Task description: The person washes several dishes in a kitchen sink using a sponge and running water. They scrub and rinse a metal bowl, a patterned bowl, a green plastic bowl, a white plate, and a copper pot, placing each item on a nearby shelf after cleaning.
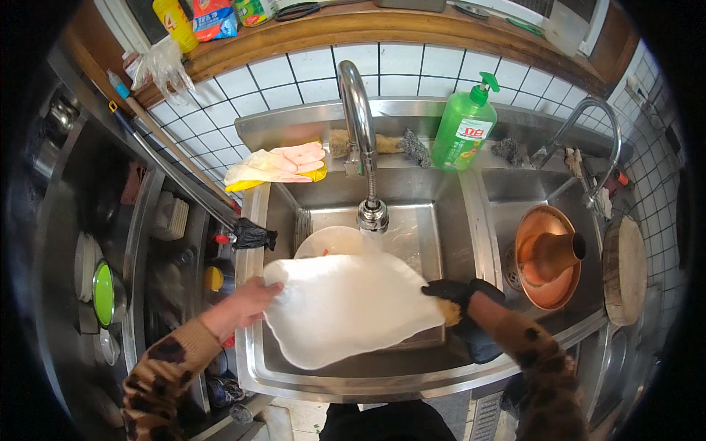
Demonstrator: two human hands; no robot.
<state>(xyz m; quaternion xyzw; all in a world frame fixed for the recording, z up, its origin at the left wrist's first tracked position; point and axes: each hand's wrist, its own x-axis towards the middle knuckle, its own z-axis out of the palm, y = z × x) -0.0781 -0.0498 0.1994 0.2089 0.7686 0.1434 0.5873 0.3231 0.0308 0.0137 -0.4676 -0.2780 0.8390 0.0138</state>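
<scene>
A large white platter (353, 314) with a wavy rim is held tilted over the left sink basin, under the chrome faucet (373, 215). Water seems to run from the spout onto its far edge. My bare left hand (256, 300) grips the platter's left rim. On my right hand (453, 292) is a black glove; its fingers hold the right rim, and a tan fibrous scrubber (449, 312) shows below them, pressed between hand and platter. Behind the platter, a round pale plate (333, 241) lies partly hidden in the basin.
A green soap pump bottle (464, 129) stands behind the basin divider, near steel wool (415, 148). Rubber gloves (278, 165) lie on the back left corner. The right basin holds a copper hot-pot piece (546, 256). A round wooden board (624, 270) leans at the far right.
</scene>
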